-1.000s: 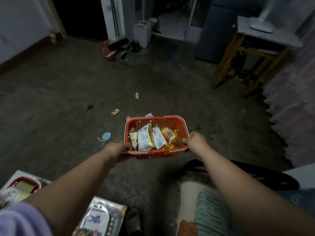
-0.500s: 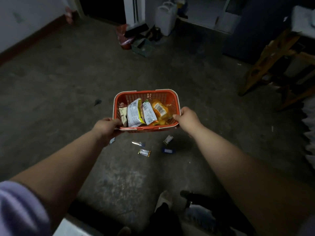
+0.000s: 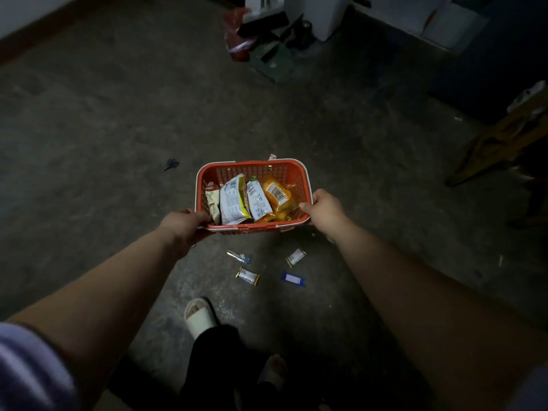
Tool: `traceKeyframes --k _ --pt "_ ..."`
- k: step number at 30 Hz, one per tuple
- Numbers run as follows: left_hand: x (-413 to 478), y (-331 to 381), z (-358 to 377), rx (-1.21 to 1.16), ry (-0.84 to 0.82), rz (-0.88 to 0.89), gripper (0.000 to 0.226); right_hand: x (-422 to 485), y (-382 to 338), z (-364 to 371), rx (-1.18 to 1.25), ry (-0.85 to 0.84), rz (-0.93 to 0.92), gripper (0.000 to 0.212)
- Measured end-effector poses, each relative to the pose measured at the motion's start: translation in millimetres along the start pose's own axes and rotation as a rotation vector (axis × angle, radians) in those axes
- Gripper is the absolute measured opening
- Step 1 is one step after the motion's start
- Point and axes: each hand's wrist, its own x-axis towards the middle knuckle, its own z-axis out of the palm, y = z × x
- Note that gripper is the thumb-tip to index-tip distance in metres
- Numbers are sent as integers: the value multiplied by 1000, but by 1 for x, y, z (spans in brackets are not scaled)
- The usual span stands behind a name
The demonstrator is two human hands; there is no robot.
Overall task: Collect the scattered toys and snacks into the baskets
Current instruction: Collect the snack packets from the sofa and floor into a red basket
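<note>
I hold a red basket [image 3: 252, 169] above the floor with both hands. My left hand [image 3: 182, 223] grips its near left corner and my right hand [image 3: 324, 210] grips its near right corner. Inside lie several snack packets, among them a white one [image 3: 232, 200] and an orange one [image 3: 277, 194]. On the floor below the basket lie a gold-ended candy [image 3: 247, 275], a blue wrapper [image 3: 293, 279], a silver candy [image 3: 295, 257] and a small blue toy [image 3: 238, 257]. A dark small toy [image 3: 171, 164] lies to the left. A scrap [image 3: 272, 157] peeks out behind the basket.
My foot in a white slipper [image 3: 199, 317] stands just below the candies. A wooden stool [image 3: 501, 137] is at the right. Clutter with a red bag [image 3: 237, 40] and a green box [image 3: 271, 62] sits by the far wall, next to a white container [image 3: 323, 13].
I have stepped forward with the basket in both hands. The view tilted down, so the candies on the floor now show beneath the basket and the cushion and boxes near me dropped out of view.
</note>
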Motion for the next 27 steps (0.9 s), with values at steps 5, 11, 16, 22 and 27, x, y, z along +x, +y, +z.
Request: traceKeyframes --k 5,11,16,22,27 --pt "73 29 2 3 -70 -35 11 58 -22 22 -29 20 17 24" --pt "165 32 10 58 -94 -89 12 135 -20 64 -65 10 96 32" --pt "250 -12 30 74 -62 -111 19 215 23 116 -102 -57 137 36" --pt "361 -109 54 67 0 -123 21 311 101 178 -138 -123 92 38" --pt "438 -182 73 155 -8 -144 14 381 172 228 -156 -197 48 38"
